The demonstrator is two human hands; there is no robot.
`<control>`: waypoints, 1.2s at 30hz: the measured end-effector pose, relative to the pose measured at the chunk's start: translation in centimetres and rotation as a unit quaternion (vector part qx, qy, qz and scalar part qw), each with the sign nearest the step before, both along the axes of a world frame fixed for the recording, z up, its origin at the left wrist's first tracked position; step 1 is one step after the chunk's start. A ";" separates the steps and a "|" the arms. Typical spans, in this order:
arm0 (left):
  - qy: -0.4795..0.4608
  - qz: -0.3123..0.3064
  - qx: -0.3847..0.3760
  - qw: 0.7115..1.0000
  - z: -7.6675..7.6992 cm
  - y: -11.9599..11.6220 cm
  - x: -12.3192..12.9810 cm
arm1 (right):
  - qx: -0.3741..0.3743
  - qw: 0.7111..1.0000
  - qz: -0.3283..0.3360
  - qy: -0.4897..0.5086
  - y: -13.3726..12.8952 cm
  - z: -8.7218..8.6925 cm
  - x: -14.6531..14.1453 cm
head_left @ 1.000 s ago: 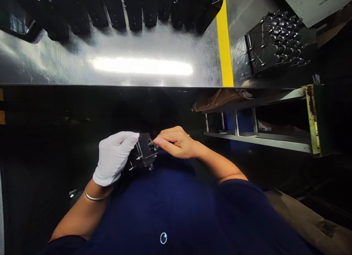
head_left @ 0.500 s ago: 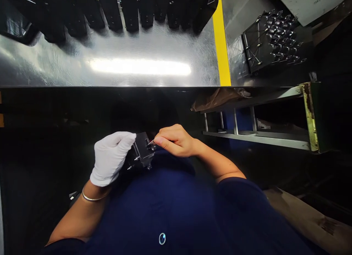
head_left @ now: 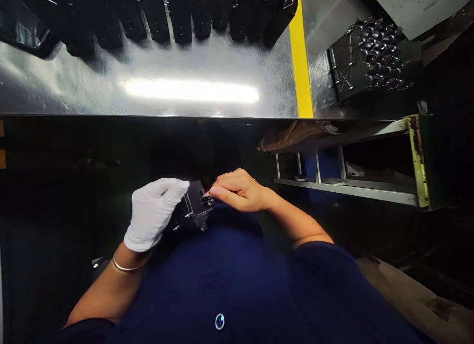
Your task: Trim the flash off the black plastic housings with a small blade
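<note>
My left hand (head_left: 155,210), in a white glove, is closed on the upper left edge of a black box-shaped part (head_left: 194,198) in front of my body. Metal pins and small round fittings stick out from its lower and right sides. My bare right hand (head_left: 239,190) pinches a thin pointed blade (head_left: 206,193) between thumb and forefinger. Its tip rests at the fittings on the part's right side; whether it touches them I cannot tell. Most of the blade is hidden by the fingers.
Above my hands lies a shiny metal tabletop (head_left: 192,67) with a row of black box-shaped parts (head_left: 181,18). Past a yellow stripe (head_left: 300,57) sits a black block with several round-ended pieces (head_left: 383,52). A metal frame (head_left: 348,188) stands to the right, below the table edge.
The black part and my left hand have shifted slightly to the right in view. The blade remains at the fittings, and my right hand keeps its pinch with barely any movement.
</note>
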State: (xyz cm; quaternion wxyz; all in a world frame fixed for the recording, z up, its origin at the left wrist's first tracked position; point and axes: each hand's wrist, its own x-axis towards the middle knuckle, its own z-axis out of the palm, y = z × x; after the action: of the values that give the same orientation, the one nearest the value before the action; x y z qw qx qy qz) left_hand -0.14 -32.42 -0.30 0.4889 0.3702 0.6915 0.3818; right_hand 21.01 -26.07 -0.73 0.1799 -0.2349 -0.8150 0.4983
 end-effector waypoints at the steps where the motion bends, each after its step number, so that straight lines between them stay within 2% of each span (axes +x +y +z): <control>1: -0.004 0.000 -0.003 1.000 0.0 0.0 0.0 | -0.016 1.000 0.007 0.003 0.1 0.0 0.0; 4: -0.007 0.003 -0.008 1.000 0.1 -0.1 0.1 | -0.036 0.999 0.011 0.010 0.1 0.1 0.1; 13: 0.036 0.021 0.000 0.999 -0.1 0.0 0.2 | 0.070 0.996 -0.050 0.009 -0.3 -0.3 -0.3; 19: 0.027 0.032 -0.005 0.999 -0.3 0.0 0.1 | 0.057 0.998 -0.038 0.006 -0.4 -0.3 -0.3; 24: 0.026 0.022 -0.004 0.999 -0.2 -0.2 0.1 | -0.026 0.999 -0.019 0.018 -0.1 -0.1 -0.2; 30: 0.006 -0.032 0.034 0.999 0.2 -0.4 0.3 | -0.208 0.971 0.106 0.056 0.8 0.3 0.7; 32: 0.010 -0.047 0.055 0.997 0.1 -0.4 0.1 | -0.185 0.976 0.104 0.056 0.9 0.4 0.8; 36: 0.025 -0.058 0.088 0.994 -0.2 -0.2 -0.3 | -0.008 0.997 0.059 0.039 0.5 0.4 0.3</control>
State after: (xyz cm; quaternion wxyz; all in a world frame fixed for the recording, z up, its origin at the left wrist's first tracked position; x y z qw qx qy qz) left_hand -0.48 -32.66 -0.52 0.4581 0.4610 0.6446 0.4026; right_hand 21.31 -25.56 -0.31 0.1804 -0.1682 -0.8157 0.5233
